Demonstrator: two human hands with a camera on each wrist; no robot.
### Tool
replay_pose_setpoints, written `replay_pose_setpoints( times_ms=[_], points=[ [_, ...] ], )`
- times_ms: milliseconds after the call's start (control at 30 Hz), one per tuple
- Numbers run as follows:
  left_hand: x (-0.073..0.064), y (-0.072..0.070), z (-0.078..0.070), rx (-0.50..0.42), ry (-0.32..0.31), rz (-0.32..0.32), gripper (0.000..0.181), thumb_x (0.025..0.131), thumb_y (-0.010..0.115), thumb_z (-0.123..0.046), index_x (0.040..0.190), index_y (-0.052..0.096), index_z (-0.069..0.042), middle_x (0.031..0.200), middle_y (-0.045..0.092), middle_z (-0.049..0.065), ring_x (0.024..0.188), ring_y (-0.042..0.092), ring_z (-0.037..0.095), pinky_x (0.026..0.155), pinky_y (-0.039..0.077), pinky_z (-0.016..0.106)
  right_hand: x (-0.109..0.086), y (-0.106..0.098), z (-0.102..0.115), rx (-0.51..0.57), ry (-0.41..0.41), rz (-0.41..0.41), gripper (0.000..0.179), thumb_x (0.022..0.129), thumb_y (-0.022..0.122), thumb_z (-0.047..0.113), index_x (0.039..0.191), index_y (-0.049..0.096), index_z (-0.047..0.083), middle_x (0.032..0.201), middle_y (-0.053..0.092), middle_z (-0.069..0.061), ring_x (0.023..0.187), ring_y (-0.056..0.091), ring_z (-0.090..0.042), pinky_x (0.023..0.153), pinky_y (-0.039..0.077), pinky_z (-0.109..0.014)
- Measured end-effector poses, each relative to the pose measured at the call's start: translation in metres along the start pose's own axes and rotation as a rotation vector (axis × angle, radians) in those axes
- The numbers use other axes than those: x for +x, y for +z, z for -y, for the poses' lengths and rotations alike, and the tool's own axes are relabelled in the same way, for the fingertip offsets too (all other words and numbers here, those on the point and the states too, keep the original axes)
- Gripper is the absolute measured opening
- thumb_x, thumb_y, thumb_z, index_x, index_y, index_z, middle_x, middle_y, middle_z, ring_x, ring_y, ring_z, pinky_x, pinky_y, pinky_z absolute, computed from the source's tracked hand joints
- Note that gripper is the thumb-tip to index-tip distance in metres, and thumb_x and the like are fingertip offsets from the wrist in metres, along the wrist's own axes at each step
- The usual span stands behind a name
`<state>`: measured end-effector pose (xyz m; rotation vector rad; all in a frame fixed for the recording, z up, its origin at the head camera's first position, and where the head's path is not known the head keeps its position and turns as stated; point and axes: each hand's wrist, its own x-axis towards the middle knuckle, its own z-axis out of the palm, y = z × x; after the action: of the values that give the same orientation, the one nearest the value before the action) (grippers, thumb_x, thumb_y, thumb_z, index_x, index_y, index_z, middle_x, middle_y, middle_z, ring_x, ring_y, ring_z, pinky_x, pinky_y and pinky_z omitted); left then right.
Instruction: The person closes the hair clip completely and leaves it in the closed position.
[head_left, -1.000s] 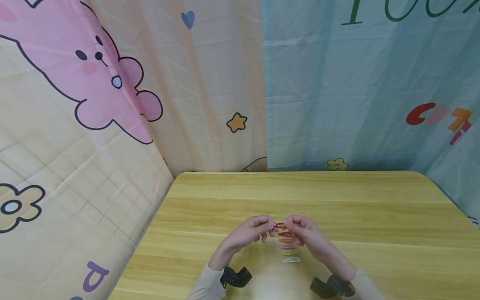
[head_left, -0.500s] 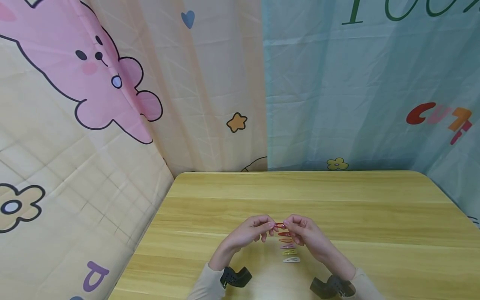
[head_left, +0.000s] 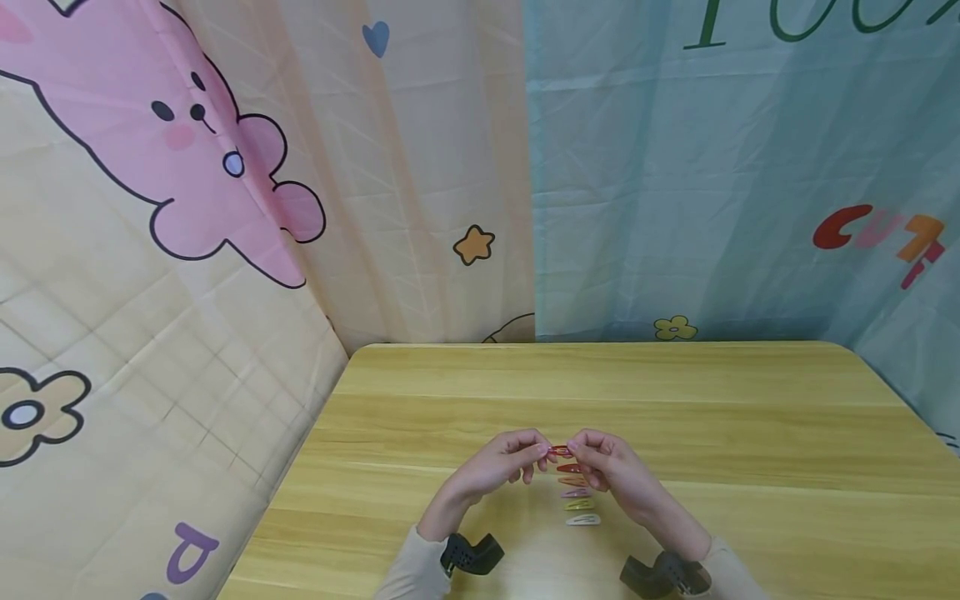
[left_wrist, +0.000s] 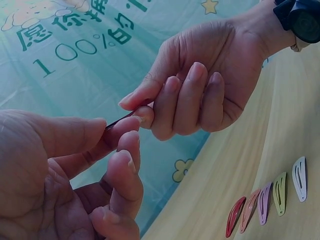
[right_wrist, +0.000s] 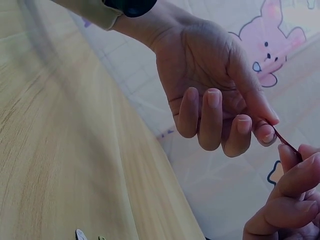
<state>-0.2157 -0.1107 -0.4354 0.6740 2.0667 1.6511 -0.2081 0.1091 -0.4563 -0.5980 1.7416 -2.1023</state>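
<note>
Between both hands, raised over the table, is a dark red snap hair clip (head_left: 559,451). My left hand (head_left: 497,463) pinches one end with thumb and index finger, the other fingers loosely bent. The other end is pinched by my right hand (head_left: 617,473) in the same way. Seen edge-on in the left wrist view, the clip (left_wrist: 119,121) is a thin dark strip partly covered by the fingertips. Below the hands lies a column of snap clips: red (left_wrist: 235,217), orange (left_wrist: 248,212), purple (left_wrist: 265,203), yellow-green (left_wrist: 280,195) and white (left_wrist: 299,179).
The wooden table (head_left: 420,383) extends behind the hands to a printed curtain (head_left: 637,167) at its far edge. Another printed cloth (head_left: 187,333) hangs along the left side. Dark camera mounts (head_left: 474,556) are strapped to both wrists.
</note>
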Motion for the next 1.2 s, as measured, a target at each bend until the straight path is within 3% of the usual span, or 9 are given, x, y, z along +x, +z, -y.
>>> replay_pose_setpoints(
  times_ms=[200,533,833,1200],
  points=[
    [-0.0006,-0.0012,-0.0017,0.015,0.001,0.009,0.025,0.101,0.046,-0.02,0.103,0.06,0.0,0.084,0.056,-0.001,0.065,0.047,0.012,0.055,0.032,0.022,0.0002,0.0002,-0.0012,0.007,-0.011,0.009,0.02,0.101,0.048,0.017,0.084,0.06,0.016,0.059,0.044,0.007,0.05,0.037,-0.006,0.047,0.023,-0.026],
    [-0.0009,-0.0018,-0.0011,-0.001,0.002,0.013,0.024,0.101,0.046,-0.019,0.103,0.059,0.002,0.084,0.056,-0.001,0.065,0.047,0.012,0.056,0.032,0.023,-0.0004,0.0014,-0.0019,0.049,-0.004,0.01,0.017,0.101,0.048,0.016,0.088,0.058,0.013,0.06,0.045,0.008,0.05,0.037,-0.005,0.05,0.018,-0.034],
    [-0.0009,-0.003,-0.0009,-0.003,0.009,0.023,0.026,0.101,0.046,-0.019,0.104,0.058,0.003,0.084,0.056,-0.002,0.065,0.047,0.012,0.057,0.033,0.024,-0.0001,0.0024,-0.0002,0.084,0.017,0.026,0.018,0.101,0.048,0.016,0.088,0.06,0.015,0.061,0.046,0.009,0.052,0.04,-0.004,0.054,0.035,-0.021],
    [-0.0009,-0.0057,0.0029,-0.047,0.052,0.059,0.028,0.102,0.045,-0.019,0.105,0.056,0.007,0.084,0.055,0.0,0.064,0.047,0.01,0.056,0.034,0.021,0.0012,-0.0012,-0.0043,0.172,0.017,0.115,0.023,0.103,0.042,0.016,0.089,0.059,0.018,0.061,0.047,0.01,0.053,0.042,-0.005,0.078,0.043,-0.035]
  ],
)
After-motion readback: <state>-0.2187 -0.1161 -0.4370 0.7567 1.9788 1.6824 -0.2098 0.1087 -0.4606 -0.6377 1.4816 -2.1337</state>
